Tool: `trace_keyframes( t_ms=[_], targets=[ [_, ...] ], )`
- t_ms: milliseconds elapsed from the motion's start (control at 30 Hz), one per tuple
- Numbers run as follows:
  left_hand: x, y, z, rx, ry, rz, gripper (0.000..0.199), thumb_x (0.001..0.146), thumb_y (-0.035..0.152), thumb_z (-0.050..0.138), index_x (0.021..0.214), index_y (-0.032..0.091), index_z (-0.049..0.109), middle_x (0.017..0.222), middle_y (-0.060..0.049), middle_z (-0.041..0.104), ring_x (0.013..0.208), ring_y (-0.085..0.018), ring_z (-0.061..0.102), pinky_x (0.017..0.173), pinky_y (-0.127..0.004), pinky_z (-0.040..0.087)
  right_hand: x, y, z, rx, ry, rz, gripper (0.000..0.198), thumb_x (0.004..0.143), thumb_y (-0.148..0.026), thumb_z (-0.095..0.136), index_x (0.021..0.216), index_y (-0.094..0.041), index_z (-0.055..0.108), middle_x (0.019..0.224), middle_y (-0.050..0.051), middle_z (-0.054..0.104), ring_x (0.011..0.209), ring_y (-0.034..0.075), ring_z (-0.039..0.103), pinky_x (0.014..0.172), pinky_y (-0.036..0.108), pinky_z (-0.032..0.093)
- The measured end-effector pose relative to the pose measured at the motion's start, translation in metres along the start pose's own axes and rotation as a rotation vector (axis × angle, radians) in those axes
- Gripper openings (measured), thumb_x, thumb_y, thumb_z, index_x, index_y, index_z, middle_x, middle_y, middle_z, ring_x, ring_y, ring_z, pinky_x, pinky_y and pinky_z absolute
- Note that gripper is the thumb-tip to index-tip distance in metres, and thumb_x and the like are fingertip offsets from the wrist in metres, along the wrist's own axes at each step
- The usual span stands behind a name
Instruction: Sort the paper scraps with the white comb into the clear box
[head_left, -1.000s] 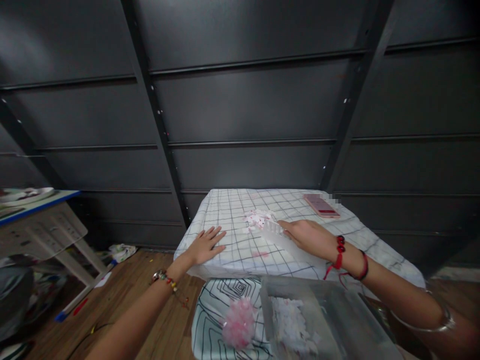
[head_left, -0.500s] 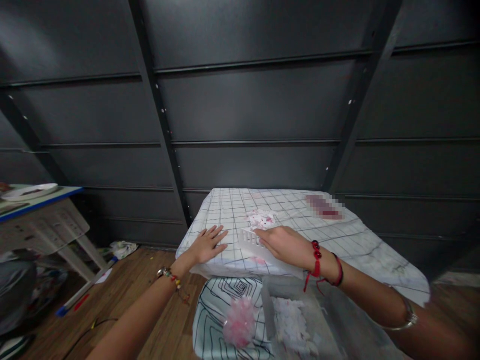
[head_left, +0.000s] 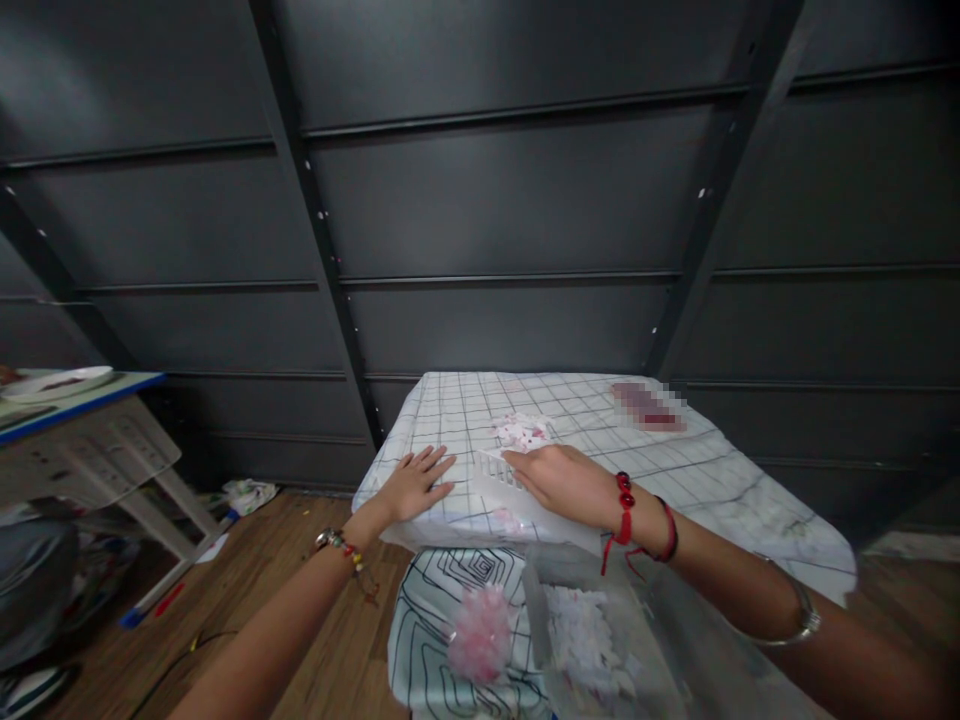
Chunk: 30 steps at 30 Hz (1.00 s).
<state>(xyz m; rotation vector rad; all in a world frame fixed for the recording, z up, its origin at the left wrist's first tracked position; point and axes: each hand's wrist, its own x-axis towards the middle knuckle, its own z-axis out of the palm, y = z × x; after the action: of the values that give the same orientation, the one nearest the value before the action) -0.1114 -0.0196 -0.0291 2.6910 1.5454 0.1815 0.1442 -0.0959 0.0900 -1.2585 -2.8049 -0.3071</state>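
Note:
My left hand (head_left: 412, 487) lies flat on the white checked tablecloth (head_left: 442, 410), its fingers spread and nothing in them. Close by, my right hand (head_left: 564, 482) is closed on a white slotted plastic piece (head_left: 491, 478), whose slots show left of the fingers; the hand hides part of it. Just beyond this piece sits a small heap of white and pinkish scraps (head_left: 521, 430). Something pink (head_left: 510, 520) shows near the table's front edge, too blurred to name.
Below the table edge, a pink fluffy bundle in clear wrap (head_left: 480, 635) rests on a patterned cloth seat (head_left: 420, 620). Beside it stands a clear plastic bin (head_left: 534, 630) with white scraps (head_left: 585, 640). A blue-edged desk (head_left: 90, 395) is at left; a dark panelled wall (head_left: 495, 210) rises behind.
The view has shifted slightly. My right hand and the slotted piece have moved a little to the left; my left hand stays flat on the tablecloth.

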Motion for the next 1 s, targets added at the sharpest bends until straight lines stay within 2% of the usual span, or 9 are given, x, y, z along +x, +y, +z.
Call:
trace_keyframes(
  t_ms=[267, 533, 833, 900, 1000],
  targets=[
    [0.001, 0.002, -0.001, 0.011, -0.009, 0.002, 0.05, 0.088, 0.05, 0.031, 0.134, 0.029, 0.032, 0.143, -0.002, 0.022, 0.131, -0.025, 0.018, 0.103, -0.043, 0.014, -0.007, -0.014, -0.013, 0.017, -0.026, -0.026, 0.022, 0.086, -0.02, 0.036, 0.1, -0.014, 0.053, 0.079, 0.009, 0.066, 0.067, 0.017, 0.062, 0.051, 0.024, 0.033],
    [0.0, -0.001, 0.001, 0.008, 0.008, 0.006, 0.051, 0.088, 0.052, 0.031, 0.134, 0.031, 0.03, 0.143, -0.001, 0.022, 0.131, -0.023, 0.017, 0.103, -0.041, 0.013, -0.008, 0.018, -0.011, -0.086, 0.022, 0.047, 0.029, 0.085, -0.014, 0.037, 0.109, -0.015, 0.053, 0.078, 0.008, 0.066, 0.068, 0.016, 0.061, 0.051, 0.024, 0.033],
    [-0.001, 0.002, -0.003, 0.031, -0.021, 0.002, 0.05, 0.089, 0.05, 0.029, 0.135, 0.03, 0.028, 0.144, -0.001, 0.021, 0.131, -0.026, 0.016, 0.103, -0.044, 0.013, -0.024, 0.006, -0.009, 0.022, -0.021, -0.119, 0.024, 0.085, -0.016, 0.039, 0.105, -0.017, 0.054, 0.081, 0.004, 0.068, 0.067, 0.013, 0.061, 0.05, 0.023, 0.032],
    [0.0, 0.003, -0.004, 0.038, -0.024, 0.003, 0.05, 0.089, 0.05, 0.029, 0.135, 0.031, 0.028, 0.144, -0.001, 0.021, 0.131, -0.025, 0.017, 0.103, -0.043, 0.013, -0.026, 0.013, -0.011, 0.023, 0.0, -0.128, 0.025, 0.085, -0.017, 0.039, 0.106, -0.017, 0.053, 0.081, 0.004, 0.068, 0.068, 0.013, 0.061, 0.051, 0.023, 0.033],
    [0.0, 0.002, -0.004, 0.05, -0.028, 0.008, 0.05, 0.089, 0.05, 0.028, 0.135, 0.03, 0.028, 0.144, -0.002, 0.021, 0.131, -0.025, 0.017, 0.103, -0.043, 0.013, -0.024, 0.039, -0.011, -0.039, 0.074, -0.035, 0.03, 0.085, -0.015, 0.038, 0.111, -0.018, 0.052, 0.087, 0.006, 0.067, 0.072, 0.014, 0.061, 0.054, 0.023, 0.035]
  ],
)
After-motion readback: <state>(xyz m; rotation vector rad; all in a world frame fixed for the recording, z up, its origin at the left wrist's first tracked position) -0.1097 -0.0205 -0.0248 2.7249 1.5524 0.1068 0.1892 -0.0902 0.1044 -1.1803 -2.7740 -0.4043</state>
